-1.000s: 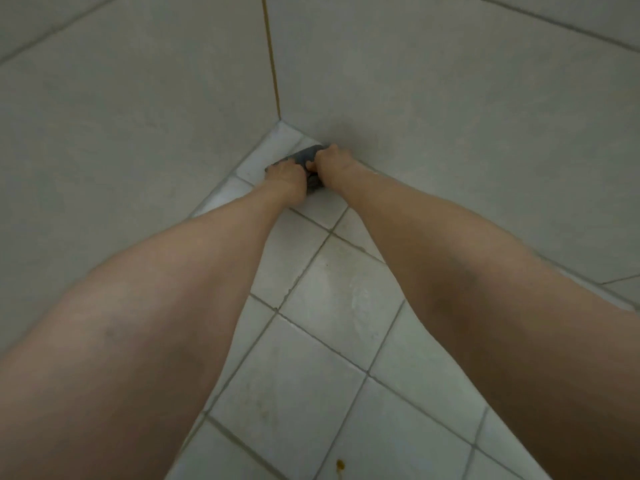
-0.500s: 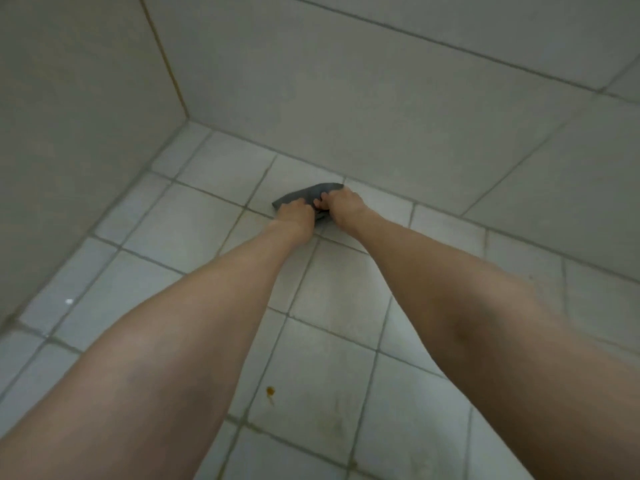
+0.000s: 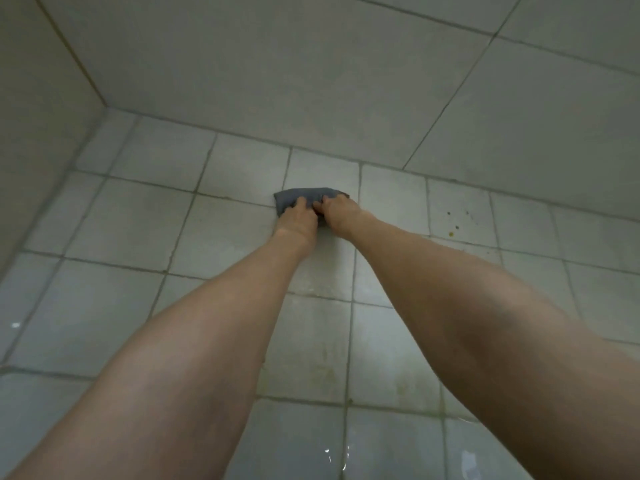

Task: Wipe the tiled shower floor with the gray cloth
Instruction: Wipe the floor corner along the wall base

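Pinning cloth (image 3: 304, 197) to far floor (image 3: 221, 233) tiles with left grip (image 3: 298, 220) and right grip (image 3: 341, 216) side by side, fingers curled into its near edge. Runs left to right, just beyond both grips, neither nearer. Probably calls for a sweep right, toward spots (image 3: 451, 233).

I see the cloth (image 3: 306, 198) lying on the floor (image 3: 221, 233), near the foot of the back wall (image 3: 311, 81). The left hand (image 3: 297, 221) and right hand (image 3: 341, 212) sit close side by side on its near edge, both gripping it. The left wall (image 3: 34, 116) stands well to the cloth's left. Small specks (image 3: 451, 233) lie on the floor to its right, well apart from it.
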Motion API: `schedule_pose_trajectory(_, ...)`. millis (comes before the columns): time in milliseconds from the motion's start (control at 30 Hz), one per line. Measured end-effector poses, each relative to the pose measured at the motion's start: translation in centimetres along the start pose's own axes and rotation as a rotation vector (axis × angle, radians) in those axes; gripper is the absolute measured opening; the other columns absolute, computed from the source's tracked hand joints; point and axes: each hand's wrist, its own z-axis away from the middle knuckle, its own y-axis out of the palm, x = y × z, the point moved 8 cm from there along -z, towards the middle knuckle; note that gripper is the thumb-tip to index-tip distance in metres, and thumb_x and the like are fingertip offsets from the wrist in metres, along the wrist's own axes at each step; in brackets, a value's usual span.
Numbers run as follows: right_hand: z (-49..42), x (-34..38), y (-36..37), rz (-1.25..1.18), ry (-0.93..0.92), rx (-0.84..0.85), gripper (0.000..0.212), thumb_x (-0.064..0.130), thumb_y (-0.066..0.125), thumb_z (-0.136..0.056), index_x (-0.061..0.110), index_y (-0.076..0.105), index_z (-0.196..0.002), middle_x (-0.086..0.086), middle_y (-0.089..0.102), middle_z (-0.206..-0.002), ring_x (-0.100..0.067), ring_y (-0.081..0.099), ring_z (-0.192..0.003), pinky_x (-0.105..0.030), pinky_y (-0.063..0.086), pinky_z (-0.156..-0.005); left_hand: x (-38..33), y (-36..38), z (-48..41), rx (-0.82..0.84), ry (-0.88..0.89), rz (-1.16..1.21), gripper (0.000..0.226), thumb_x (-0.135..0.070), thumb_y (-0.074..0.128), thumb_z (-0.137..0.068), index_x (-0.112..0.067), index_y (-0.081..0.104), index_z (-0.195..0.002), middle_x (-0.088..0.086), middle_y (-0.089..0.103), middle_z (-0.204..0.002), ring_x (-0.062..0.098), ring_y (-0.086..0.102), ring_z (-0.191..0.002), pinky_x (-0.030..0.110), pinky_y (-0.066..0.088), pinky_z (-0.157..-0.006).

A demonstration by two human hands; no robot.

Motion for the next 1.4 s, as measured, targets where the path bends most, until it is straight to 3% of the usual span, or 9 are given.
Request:
schedule_pose_trajectory(100, -1.2, -0.3, 0.0, -0.042, -0.005, -0.096, 0.045, 0.02, 0.023, -0.106, 0.01, 0.024, -0.15, -0.019, 0.027, -0.152, -0.034, 0.032, -0.139, -0.037, 0.03, -0.111, 0.6, 0.3, -1.5, -0.102, 0.01, -0.01, 0.048, -0.004, 0.041, -0.096, 0.0, 0.031, -0.143, 0.015, 0.031, -0.144, 0.032, 0.038, -0.131, 0.036, 0.036, -0.105)
schedule_pose_trajectory(233, -3.7, -1.2, -1.1, -0.079, -0.09, -0.137, 0.048, 0.019, 0.033, -0.104, 0.015, 0.024, -0.15, -0.013, 0.023, -0.155, -0.033, 0.029, -0.14, -0.038, 0.028, -0.114, -0.2, -0.9, -3.0, -0.196, 0.021, -0.063, 0.042, -0.009, 0.041, -0.097, 0.001, 0.04, -0.138, 0.018, 0.036, -0.142, 0.033, 0.034, -0.132, 0.035, 0.029, -0.109)
schedule_pose_trajectory(367, -4.3, -2.2, -2.0, -0.114, -0.205, -0.149, 0.046, 0.011, 0.036, -0.101, 0.014, 0.032, -0.147, -0.01, 0.029, -0.154, -0.03, 0.03, -0.141, -0.039, 0.028, -0.116, -0.4, -2.5, -4.1, -0.145, -0.085, -0.009, 0.044, -0.015, 0.056, -0.092, 0.001, 0.048, -0.132, 0.021, 0.04, -0.139, 0.036, 0.043, -0.127, 0.036, 0.036, -0.105)
schedule_pose_trajectory(433, -4.7, -3.9, -2.6, -0.12, -0.175, -0.129, 0.045, 0.018, 0.037, -0.102, 0.012, 0.033, -0.147, -0.014, 0.034, -0.151, -0.029, 0.035, -0.139, -0.037, 0.032, -0.114, -1.8, -2.8, -4.8, -0.114, -0.106, -0.017, 0.043, -0.012, 0.059, -0.089, 0.002, 0.053, -0.128, 0.022, 0.047, -0.134, 0.035, 0.049, -0.122, 0.035, 0.04, -0.101)
schedule_pose_trajectory(533, -5.4, -7.7, -2.8, -0.158, -0.135, -0.12, 0.047, 0.031, 0.034, -0.103, 0.008, 0.038, -0.145, -0.017, 0.039, -0.147, -0.03, 0.041, -0.134, -0.036, 0.035, -0.11, -5.2, -2.4, -5.2, -0.101, -0.108, 0.01, 0.039, -0.009, 0.057, -0.088, 0.001, 0.057, -0.125, 0.023, 0.054, -0.129, 0.036, 0.053, -0.119, 0.035, 0.042, -0.099)
schedule_pose_trajectory(800, -5.5, -19.8, -1.3, -0.138, -0.149, -0.13, 0.047, 0.036, 0.036, -0.102, 0.008, 0.045, -0.138, -0.019, 0.047, -0.14, -0.032, 0.047, -0.127, -0.034, 0.038, -0.102, -17.6, -0.6, -6.8, -0.147, -0.123, 0.065, 0.038, -0.005, 0.052, -0.091, 0.0, 0.052, -0.129, 0.021, 0.05, -0.136, 0.034, 0.048, -0.127, 0.035, 0.039, -0.103)
schedule_pose_trajectory(933, -4.9, -26.3, -0.5, -0.146, -0.126, -0.168, 0.041, 0.027, 0.036, -0.103, 0.007, 0.048, -0.137, -0.018, 0.049, -0.14, -0.032, 0.047, -0.128, -0.034, 0.038, -0.103, -23.7, 0.0, -7.5, -0.139, -0.109, 0.039, 0.04, -0.008, 0.054, -0.091, -0.002, 0.051, -0.13, 0.02, 0.051, -0.135, 0.033, 0.049, -0.125, 0.035, 0.04, -0.101)
schedule_pose_trajectory(1067, -4.1, -30.8, 0.0, -0.183, -0.09, -0.193, 0.049, 0.035, 0.031, -0.104, 0.001, 0.049, -0.134, -0.021, 0.051, -0.137, -0.033, 0.051, -0.125, -0.032, 0.039, -0.1, -28.6, 1.0, -7.7, -0.148, -0.091, 0.004, 0.043, -0.007, 0.053, -0.091, -0.004, 0.048, -0.134, 0.02, 0.049, -0.136, 0.033, 0.047, -0.126, 0.036, 0.039, -0.102)
schedule_pose_trajectory(1400, -0.2, -43.8, 2.0, -0.143, -0.082, -0.179, 0.045, 0.031, 0.031, -0.104, 0.004, 0.044, -0.138, -0.02, 0.047, -0.141, -0.033, 0.047, -0.128, -0.034, 0.036, -0.103, -41.6, 3.2, -7.9, -0.125, -0.034, 0.023, 0.036, -0.012, 0.045, -0.097, -0.002, 0.051, -0.131, 0.019, 0.049, -0.137, 0.032, 0.047, -0.127, 0.035, 0.04, -0.101)
